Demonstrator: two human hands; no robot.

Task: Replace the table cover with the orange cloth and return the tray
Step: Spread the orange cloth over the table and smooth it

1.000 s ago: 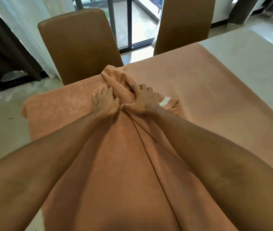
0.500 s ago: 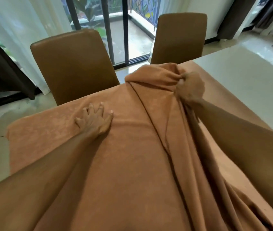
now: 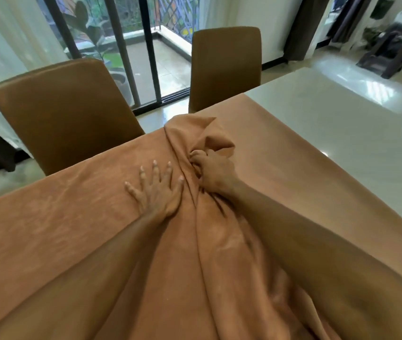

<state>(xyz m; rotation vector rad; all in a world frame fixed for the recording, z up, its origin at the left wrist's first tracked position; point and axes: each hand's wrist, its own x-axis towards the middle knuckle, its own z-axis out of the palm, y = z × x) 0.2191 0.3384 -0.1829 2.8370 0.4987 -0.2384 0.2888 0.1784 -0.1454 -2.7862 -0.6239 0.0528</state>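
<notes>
The table (image 3: pixel 330 114) is pale and bare on its right part. The orange cloth (image 3: pixel 60 229) covers the rest, from the near edge to the far edge where two brown chairs (image 3: pixel 65 111) stand. Half a second ago the right hand held a gather of the cloth lifted above the far edge. Now the right hand (image 3: pixel 215 174) is down on the table, fingers curled tight round the bunched fold (image 3: pixel 209 136), which stands in a loose peak just beyond the knuckles. The left hand (image 3: pixel 157 190) has slid in beside it and lies flat with fingers spread, pressing the smooth part of the cloth.

I judge the spreading to be under way but unfinished: a ridge of pleats runs from the fold back toward the person, and the right part of the table is uncovered. The tray is not in view.

No writing or brand can be read. A small white tag that showed a second ago is hidden now.
</notes>
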